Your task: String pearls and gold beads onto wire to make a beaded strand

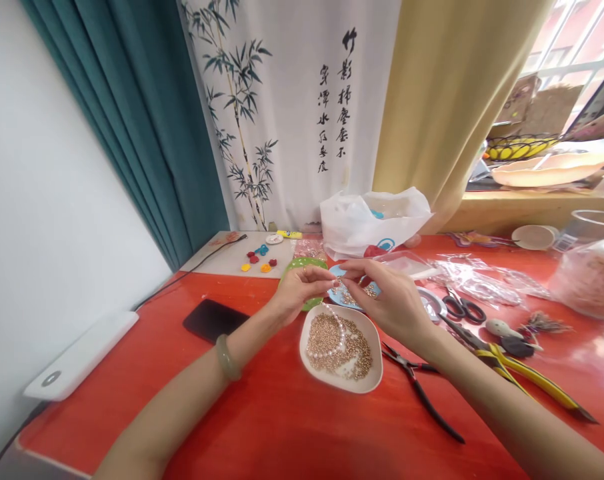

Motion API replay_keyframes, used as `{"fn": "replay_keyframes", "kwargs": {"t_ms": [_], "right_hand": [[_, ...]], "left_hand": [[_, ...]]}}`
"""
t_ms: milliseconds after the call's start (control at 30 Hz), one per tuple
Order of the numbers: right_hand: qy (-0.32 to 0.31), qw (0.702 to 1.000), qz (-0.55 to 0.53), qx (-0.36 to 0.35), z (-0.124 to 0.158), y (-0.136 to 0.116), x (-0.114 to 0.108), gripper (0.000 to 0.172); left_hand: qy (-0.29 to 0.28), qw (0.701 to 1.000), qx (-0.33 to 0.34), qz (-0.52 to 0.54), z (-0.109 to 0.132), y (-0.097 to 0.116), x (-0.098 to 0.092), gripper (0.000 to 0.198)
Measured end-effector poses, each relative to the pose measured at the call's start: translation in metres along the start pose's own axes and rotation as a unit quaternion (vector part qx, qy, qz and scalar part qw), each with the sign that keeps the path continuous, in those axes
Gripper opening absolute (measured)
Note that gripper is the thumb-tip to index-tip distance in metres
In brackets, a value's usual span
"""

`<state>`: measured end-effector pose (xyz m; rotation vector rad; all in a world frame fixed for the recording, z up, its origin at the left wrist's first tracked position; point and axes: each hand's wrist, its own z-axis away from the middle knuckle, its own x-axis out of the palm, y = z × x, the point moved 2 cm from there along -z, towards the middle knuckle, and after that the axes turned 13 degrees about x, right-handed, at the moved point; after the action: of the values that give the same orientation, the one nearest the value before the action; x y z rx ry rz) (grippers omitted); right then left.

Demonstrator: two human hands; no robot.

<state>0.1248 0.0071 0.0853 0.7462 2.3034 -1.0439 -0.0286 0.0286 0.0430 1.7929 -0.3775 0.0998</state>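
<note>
My left hand (pixel 302 291) is closed in a pinch on the end of a strand of pearl beads (pixel 343 333). The strand hangs in a curve into a white dish (pixel 377 380) of small gold beads (pixel 327 331). Close beside it, my right hand (pixel 385 293) is also pinched, its fingertips almost meeting the left ones; what lies between them is too small to make out. Behind the hands are a green plate (pixel 305 265) and a blue plate (pixel 335 270) with more gold beads, both partly hidden.
Black-handled pliers (pixel 422 387), yellow-handled pliers (pixel 527 373) and scissors (pixel 463 307) lie to the right. A phone (pixel 215 320) rests on the left. A white plastic bag (pixel 347 223) stands at the back, clear packets (pixel 477 277) at the back right.
</note>
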Motion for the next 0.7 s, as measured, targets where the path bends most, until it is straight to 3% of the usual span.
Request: {"fn": "replay_keyframes", "kwargs": {"t_ms": [533, 700], "right_hand": [[0.020, 0.997, 0.051, -0.053, 0.0020, 0.0015, 0.0044, 0.013], [0.031, 0.992, 0.078, -0.098, 0.0041, 0.0017, 0.0069, 0.016]], "left_hand": [[0.013, 1.000, 0.008, 0.005, 0.0015, 0.0036, 0.0027, 0.023], [0.009, 1.000, 0.013, 0.009, 0.0024, 0.0031, 0.0031, 0.022]]}}
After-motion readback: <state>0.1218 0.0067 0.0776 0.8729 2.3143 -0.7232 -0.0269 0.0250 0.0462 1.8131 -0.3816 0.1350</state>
